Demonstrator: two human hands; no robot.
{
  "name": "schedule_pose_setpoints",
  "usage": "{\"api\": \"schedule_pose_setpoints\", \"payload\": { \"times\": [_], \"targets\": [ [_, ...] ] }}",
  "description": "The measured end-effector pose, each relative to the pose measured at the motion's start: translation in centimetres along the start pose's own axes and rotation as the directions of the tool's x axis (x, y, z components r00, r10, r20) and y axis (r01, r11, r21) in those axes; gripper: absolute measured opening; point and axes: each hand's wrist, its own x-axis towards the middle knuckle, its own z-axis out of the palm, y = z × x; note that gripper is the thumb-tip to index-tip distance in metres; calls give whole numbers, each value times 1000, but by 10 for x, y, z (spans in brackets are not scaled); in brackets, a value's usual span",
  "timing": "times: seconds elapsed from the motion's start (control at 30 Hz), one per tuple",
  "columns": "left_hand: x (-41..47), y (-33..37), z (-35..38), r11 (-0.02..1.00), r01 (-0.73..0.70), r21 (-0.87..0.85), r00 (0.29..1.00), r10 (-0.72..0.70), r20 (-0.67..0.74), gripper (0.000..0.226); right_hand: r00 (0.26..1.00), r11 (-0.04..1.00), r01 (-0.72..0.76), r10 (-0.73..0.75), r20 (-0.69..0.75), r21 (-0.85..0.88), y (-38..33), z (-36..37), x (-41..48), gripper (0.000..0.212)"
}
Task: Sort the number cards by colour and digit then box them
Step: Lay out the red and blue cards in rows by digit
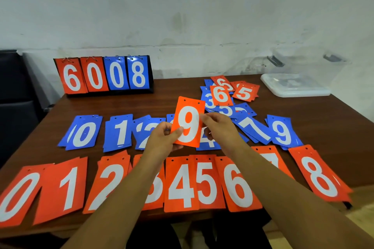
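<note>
Left hand [164,137] grips an orange 9 card [189,122] by its lower left corner, thumb pressed on the face, holding it upright above the middle of the bench [141,105]. Right hand [219,129] pinches the same card at its right edge with thumb and fingertips, so both hands hold it, raised clear of the cards lying below.

Directly beneath it runs a row of blue piles: blue 0 pile [83,133], blue 1 pile [119,132], a blue 2 pile [144,133] partly hidden by the left hand, a blue 4 pile [209,143] under the right hand, a blue 7 pile [253,129] lying tilted, and a blue 9 pile [282,132].

Nearer the person lies the orange row along the front edge: orange 0 pile [18,196], orange 1 pile [64,188], orange 2 pile [109,180], a pile mostly covered by the left forearm, orange 4 pile [182,184], orange 5 pile [208,182], orange 6 pile [238,186], an orange 7 pile [271,157] half hidden by the right forearm, and orange 8 pile [319,176].

Beyond the held card sits a loose heap of unsorted cards [226,95], orange 6 and 5 on top of blue ones. Farther right rests a clear plastic box [307,66] with its white lid [293,87] in front of it. At the back left stands a flip scoreboard [104,75] showing 6, 0, 0, 8 against the wall [182,6].
</note>
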Motion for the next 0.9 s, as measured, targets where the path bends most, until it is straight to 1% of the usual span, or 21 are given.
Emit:
{"api": "schedule_pose_setpoints", "payload": {
  "times": [0.07,0.13,0.2,0.27,0.33,0.43,0.5,0.57,0.63,0.73,0.83,0.9],
  "targets": [
    [-7,1,1,999,-8,45,997,5,74,21,999,1000,27,-27,20,-2,-2,-3,-6,19],
    [-14,1,-1,997,-10,75,989,-1,150,21,1000,1000,22,-22,10,-7,-2,-7,-9,15],
    [-22,0,-3,996,-18,86,980,1,198,17,1000,999,21,-22,-9,-41,-4,-15,-12,18],
    [-30,-1,-4,988,-66,137,980,38,194,10,999,998,4,-6,-36,-66,-3,-28,-15,27],
    [-37,-2,0,967,-124,222,979,82,189,6,997,998,-27,22,-73,-65,2,-47,-18,32],
    [-49,-1,18,917,-201,344,965,124,232,4,985,995,-78,67,-156,-64,12,-80,-26,25],
    [-57,1,38,887,-274,371,942,170,290,5,975,994,-84,67,-211,-71,22,-104,-36,23],
    [-63,4,62,846,-374,380,902,237,360,6,961,994,-88,69,-268,-59,32,-129,-47,21],
    [-68,5,85,780,-478,404,855,306,420,6,945,994,-104,89,-315,-33,41,-155,-57,20],
    [-71,2,120,632,-628,454,764,389,515,13,925,982,-163,119,-362,-95,53,-195,-70,17],
    [-75,-3,152,488,-731,477,675,419,607,21,895,968,-205,125,-428,-146,72,-228,-75,16],
    [-76,-3,174,435,-779,451,620,433,654,23,872,956,-231,122,-473,-180,84,-248,-76,21]
  ]
}}
